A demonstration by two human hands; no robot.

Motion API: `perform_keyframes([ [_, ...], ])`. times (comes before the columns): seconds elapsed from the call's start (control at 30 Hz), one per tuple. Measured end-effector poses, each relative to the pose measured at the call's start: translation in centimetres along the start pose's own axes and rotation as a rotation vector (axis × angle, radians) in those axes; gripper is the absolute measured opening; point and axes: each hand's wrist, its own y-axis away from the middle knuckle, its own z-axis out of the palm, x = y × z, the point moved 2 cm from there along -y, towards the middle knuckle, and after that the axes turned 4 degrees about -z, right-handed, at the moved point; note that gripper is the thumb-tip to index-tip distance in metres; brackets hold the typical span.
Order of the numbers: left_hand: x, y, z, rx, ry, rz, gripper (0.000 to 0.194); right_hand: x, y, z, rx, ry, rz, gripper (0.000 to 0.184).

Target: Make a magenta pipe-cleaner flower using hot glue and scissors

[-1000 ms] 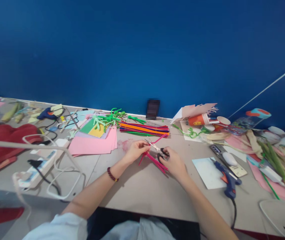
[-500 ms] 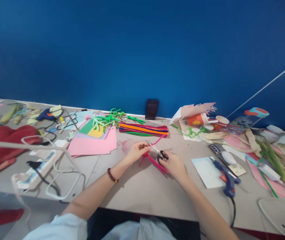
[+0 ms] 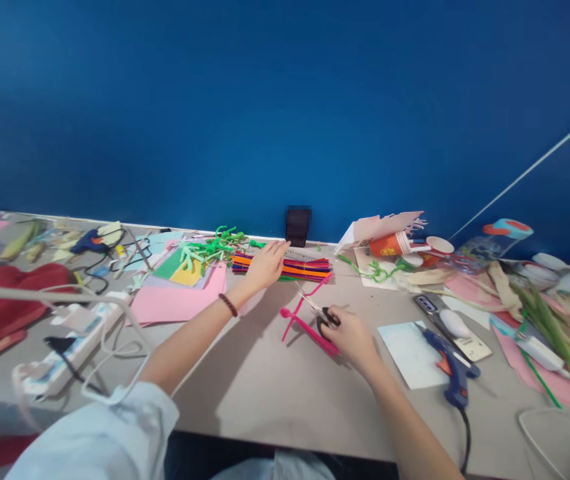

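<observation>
My left hand [image 3: 267,265] reaches over the left part of a bundle of coloured pipe cleaners [image 3: 309,268], its fingers stretched out and holding nothing that I can see. Whether it touches the bundle or hovers above it, I cannot tell. In my right hand [image 3: 352,337] is a pair of black-handled scissors [image 3: 329,318], the blades pointing up and left. A figure of bent pink pipe cleaners [image 3: 292,315] is beside the blades. Its long pink ends run down to the right, under the scissors and close to my right fingers.
Pink paper sheets [image 3: 177,305] and green pipe-cleaner pieces [image 3: 219,243] lie to the left. Further left are a white power strip [image 3: 72,347] and its cables. On the right are a blue glue gun [image 3: 457,373], a phone [image 3: 429,305] and orange paper cups [image 3: 389,245].
My left hand has left the pink pipe cleaners and moved up and left, over the coloured bundle. My right hand keeps the scissors at nearly the same place. The view has shifted slightly.
</observation>
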Motion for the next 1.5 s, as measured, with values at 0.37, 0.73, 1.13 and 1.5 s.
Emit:
perform_keyframes([
  [0.37,-1.3,-8.6,-0.4,-0.225,-0.434,0.333,0.054,-0.3,0.4,0.4,-0.002,0.01,-0.046,0.007],
  [0.73,0.4,2.0,1.2,-0.027,0.361,-0.428,0.041,0.1,0.1,0.6,0.027,-0.094,0.029,0.017],
  [1.13,1.4,10.0,4.9,-0.157,0.871,-0.669,0.03,0.7,-0.3,2.8,0.002,-0.139,0.01,0.027],
  [1.5,0.8,10.4,5.2,-0.191,0.791,-0.648,0.028,1.0,-0.3,3.7,-0.059,-0.205,-0.011,0.027],
])
